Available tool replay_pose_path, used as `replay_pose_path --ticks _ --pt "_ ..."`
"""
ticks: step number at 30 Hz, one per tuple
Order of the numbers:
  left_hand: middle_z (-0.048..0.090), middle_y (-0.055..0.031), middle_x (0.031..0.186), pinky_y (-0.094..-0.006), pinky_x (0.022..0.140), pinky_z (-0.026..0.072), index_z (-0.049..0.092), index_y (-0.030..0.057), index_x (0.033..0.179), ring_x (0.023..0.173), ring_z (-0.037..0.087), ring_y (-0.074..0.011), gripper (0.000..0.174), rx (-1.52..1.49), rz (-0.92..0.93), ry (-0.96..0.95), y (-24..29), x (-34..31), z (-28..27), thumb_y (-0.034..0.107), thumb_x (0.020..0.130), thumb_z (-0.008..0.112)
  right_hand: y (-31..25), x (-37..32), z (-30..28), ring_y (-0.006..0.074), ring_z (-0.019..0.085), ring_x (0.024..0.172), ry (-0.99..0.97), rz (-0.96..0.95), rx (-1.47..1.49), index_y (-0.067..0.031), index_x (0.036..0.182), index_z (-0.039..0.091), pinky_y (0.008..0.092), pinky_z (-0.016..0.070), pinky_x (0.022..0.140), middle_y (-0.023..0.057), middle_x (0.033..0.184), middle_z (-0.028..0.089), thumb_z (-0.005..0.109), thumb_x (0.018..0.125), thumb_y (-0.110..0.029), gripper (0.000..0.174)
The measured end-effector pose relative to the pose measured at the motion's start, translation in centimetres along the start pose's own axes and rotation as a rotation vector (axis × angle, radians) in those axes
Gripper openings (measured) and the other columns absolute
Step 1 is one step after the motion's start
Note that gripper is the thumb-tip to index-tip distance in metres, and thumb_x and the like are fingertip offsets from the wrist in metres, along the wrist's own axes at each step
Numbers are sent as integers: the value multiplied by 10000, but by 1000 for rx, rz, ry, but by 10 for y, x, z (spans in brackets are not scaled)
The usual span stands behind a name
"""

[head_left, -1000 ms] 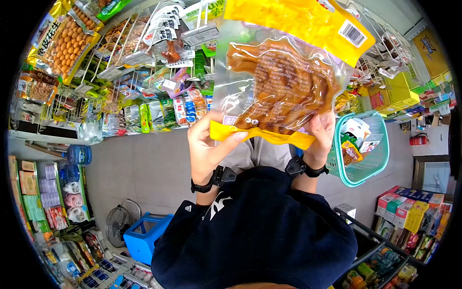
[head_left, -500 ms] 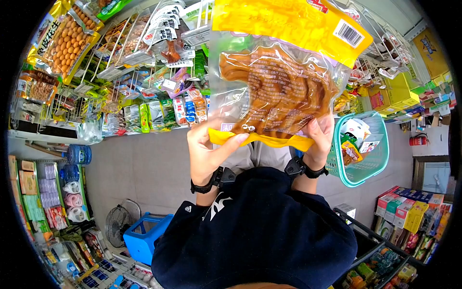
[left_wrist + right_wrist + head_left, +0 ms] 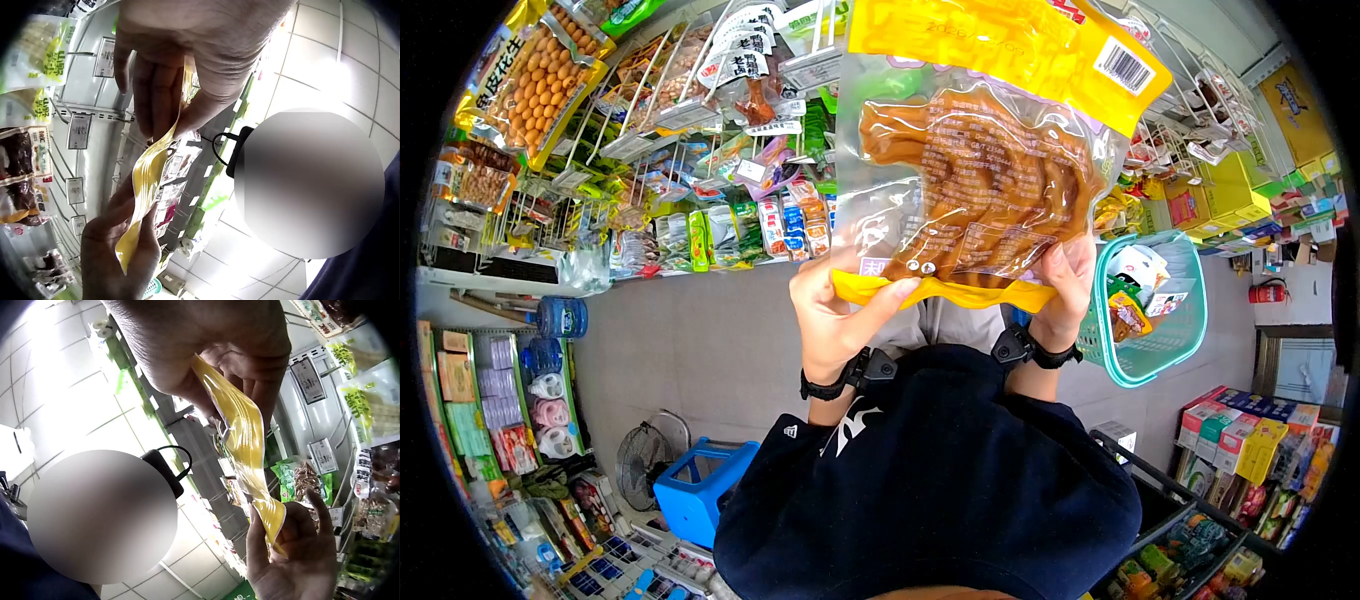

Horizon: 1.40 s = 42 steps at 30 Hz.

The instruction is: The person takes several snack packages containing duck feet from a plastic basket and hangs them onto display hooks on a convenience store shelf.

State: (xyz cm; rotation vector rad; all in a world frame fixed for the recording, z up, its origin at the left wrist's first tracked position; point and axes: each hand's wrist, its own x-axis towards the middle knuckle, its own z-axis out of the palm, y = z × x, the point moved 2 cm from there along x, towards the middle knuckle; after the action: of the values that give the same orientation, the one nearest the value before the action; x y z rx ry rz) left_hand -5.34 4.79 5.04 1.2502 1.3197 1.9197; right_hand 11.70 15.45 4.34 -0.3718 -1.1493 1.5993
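Note:
A large clear pouch (image 3: 990, 180) with yellow ends and brown, glossy meat-like pieces inside is held up between both hands. Printed text and a barcode show on the side facing the head camera. My left hand (image 3: 832, 312) pinches its lower left corner, thumb over the yellow edge and fingers behind. At the lower right corner my right hand (image 3: 1068, 292) grips it the same way. In the left wrist view the yellow edge (image 3: 147, 178) runs curved from the left hand (image 3: 187, 56) above to the right hand (image 3: 119, 256) below.
Racks of hanging snack packets (image 3: 730, 150) stand in front and to the left. A turquoise basket (image 3: 1150, 365) holding several packets is at the right. A blue stool (image 3: 695, 495) and a fan (image 3: 645, 465) stand behind left; stacked boxes (image 3: 1235, 440) stand behind right.
The pouch has shifted a little to the left and tilted, so more of its upper yellow band and its stamped digits show. Both hands keep their hold on the lower corners.

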Motion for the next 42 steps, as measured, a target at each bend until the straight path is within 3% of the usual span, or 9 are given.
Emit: replay_pose_path --ticks 14,20,28,31,42 --pt "595 -53 661 -195 540 375 590 -38 709 591 524 -73 107 25 2 20 2 -1 0 -15 644 672 -1 0 1 192 501 992 -28 0 7 46 1183 375 303 370 870 123 1108 508 639 740 -215 578" --pt "590 -61 656 -215 567 401 582 -41 692 599 533 -94 100 -2 22 67 7 0 3 -29 642 667 0 -2 0 183 502 982 -16 8 -13 44 1164 397 296 364 868 116 1090 520 641 736 -205 552" --pt "587 -89 688 -237 604 413 575 -65 689 629 544 -131 94 43 108 -40 0 1 -8 -55 629 646 -4 -4 6 164 497 976 -51 19 -38 50 1152 411 287 359 865 105 1075 528 645 733 -190 536" --pt "585 -101 679 -249 614 413 575 -67 686 630 545 -145 97 -34 32 -9 3 -1 -7 -64 617 643 -4 -5 6 160 498 974 -71 54 -64 53 1150 414 287 360 865 104 1068 531 647 733 -191 537" --pt "588 -126 687 -254 624 411 572 -56 675 641 550 -167 99 -96 75 8 -1 -5 -9 -65 617 652 -6 -7 10 162 504 966 -93 52 -45 62 1159 408 284 372 856 108 1068 533 650 733 -198 554"
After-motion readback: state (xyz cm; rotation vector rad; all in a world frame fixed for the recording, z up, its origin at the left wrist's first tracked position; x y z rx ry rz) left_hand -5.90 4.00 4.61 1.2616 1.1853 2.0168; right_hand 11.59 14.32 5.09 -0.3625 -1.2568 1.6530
